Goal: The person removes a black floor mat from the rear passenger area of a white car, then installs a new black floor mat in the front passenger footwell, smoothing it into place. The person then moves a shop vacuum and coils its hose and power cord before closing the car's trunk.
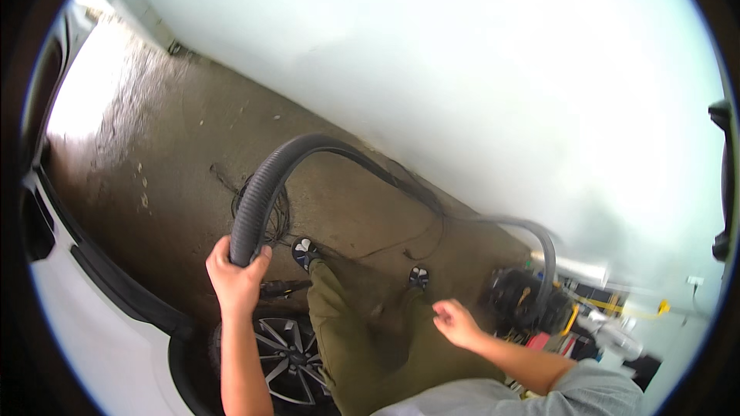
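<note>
My left hand [238, 271] grips one end of a thick black corrugated hose [260, 202]. From there the hose arches up and over the floor, runs along the foot of the wall and curves down to a black machine [511, 297] at the lower right. Near my right thigh, my right hand [457, 320] hangs in the air with its fingers curled; nothing can be seen in it. Behind the hose lies a loose coil of thin black cable [280, 214] on the floor.
Alongside me on the left stands a white car [104, 323] with a multi-spoke alloy wheel [295, 355]. A pale wall [433, 69] borders the concrete floor [179, 121]. Cable strands cross the floor by my feet. Tools and containers crowd the lower right corner.
</note>
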Demonstrator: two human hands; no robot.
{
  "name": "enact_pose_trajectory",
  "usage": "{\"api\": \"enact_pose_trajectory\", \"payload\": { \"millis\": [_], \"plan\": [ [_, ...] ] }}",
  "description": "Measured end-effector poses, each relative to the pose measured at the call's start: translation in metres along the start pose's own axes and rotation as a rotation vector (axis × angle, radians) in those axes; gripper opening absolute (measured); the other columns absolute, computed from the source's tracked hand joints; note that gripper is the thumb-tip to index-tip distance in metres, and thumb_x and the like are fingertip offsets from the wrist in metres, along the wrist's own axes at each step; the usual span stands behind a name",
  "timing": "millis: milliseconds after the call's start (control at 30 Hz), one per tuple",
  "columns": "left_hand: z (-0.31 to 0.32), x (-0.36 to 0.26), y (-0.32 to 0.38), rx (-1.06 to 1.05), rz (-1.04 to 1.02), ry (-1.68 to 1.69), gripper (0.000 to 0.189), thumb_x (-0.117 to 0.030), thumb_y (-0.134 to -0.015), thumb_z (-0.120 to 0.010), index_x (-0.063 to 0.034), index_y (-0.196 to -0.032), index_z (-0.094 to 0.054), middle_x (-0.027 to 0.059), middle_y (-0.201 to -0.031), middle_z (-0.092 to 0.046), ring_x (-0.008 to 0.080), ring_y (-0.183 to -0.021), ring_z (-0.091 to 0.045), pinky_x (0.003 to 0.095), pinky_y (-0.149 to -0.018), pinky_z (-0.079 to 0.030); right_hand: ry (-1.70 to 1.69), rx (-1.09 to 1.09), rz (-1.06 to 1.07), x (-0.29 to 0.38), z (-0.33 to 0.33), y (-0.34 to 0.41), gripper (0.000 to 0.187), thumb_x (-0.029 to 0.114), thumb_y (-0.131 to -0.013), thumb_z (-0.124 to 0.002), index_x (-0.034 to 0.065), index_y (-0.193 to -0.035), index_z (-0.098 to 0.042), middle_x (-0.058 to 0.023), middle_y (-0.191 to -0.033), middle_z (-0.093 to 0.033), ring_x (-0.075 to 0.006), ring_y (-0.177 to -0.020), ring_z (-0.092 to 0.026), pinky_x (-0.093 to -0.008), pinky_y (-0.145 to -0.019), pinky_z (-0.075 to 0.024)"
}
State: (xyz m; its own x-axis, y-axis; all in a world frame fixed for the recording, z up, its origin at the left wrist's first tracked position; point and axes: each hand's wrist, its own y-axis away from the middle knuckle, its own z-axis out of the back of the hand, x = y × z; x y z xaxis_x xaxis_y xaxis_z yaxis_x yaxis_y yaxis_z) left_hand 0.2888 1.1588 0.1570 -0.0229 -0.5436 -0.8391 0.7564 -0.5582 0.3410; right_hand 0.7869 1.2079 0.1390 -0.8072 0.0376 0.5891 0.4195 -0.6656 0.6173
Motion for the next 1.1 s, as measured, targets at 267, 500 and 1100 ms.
{"api": "enact_pose_trajectory", "payload": {
  "millis": [267, 500, 1100],
  "plan": [
    [-0.154, -0.215, 0.284, 0.003, 0.118, 0.729, 0.022, -0.004, -0.093, -0.077, -0.0034, -0.106, -0.06, 0.0045, -0.092, -0.065, 0.0146, -0.079, -0.066, 0.0302, -0.078, -0.056, -0.089, -0.129, 0.752, 0.082, 0.202, 0.065, 0.071, 0.02, -0.087, -0.085, 0.0064, -0.148, -0.051, -0.0162, -0.138, -0.06, -0.0344, -0.125, -0.062, -0.0422, -0.107, -0.0491],
    [-0.296, -0.294, 0.476, 0.621, 0.236, 1.017, 0.029, -0.025, -0.102, -0.073, -0.006, -0.12, -0.06, 0.0094, -0.115, -0.068, 0.0191, -0.113, -0.06, 0.0397, -0.102, -0.048, -0.196, -0.105, 0.454, 0.025, 0.332, 0.225, 0.088, 0.013, -0.075, -0.087, 0.0042, -0.152, -0.045, -0.0223, -0.127, -0.069, -0.0391, -0.115, -0.072, -0.0436, -0.094, -0.057],
    [-0.382, -0.005, 0.338, 0.581, 1.144, 0.302, 0.028, -0.018, -0.095, -0.074, -0.0005, -0.11, -0.058, 0.0168, -0.086, -0.068, 0.0304, -0.073, -0.068, 0.0441, -0.068, -0.061, 0.002, -0.187, -0.159, -0.121, 0.488, 0.59, 0.069, 0.025, -0.059, -0.097, 0.006, -0.12, -0.072, -0.0086, -0.092, -0.072, -0.0316, -0.08, -0.073, -0.0366, -0.068, -0.0547]
  ]
}}
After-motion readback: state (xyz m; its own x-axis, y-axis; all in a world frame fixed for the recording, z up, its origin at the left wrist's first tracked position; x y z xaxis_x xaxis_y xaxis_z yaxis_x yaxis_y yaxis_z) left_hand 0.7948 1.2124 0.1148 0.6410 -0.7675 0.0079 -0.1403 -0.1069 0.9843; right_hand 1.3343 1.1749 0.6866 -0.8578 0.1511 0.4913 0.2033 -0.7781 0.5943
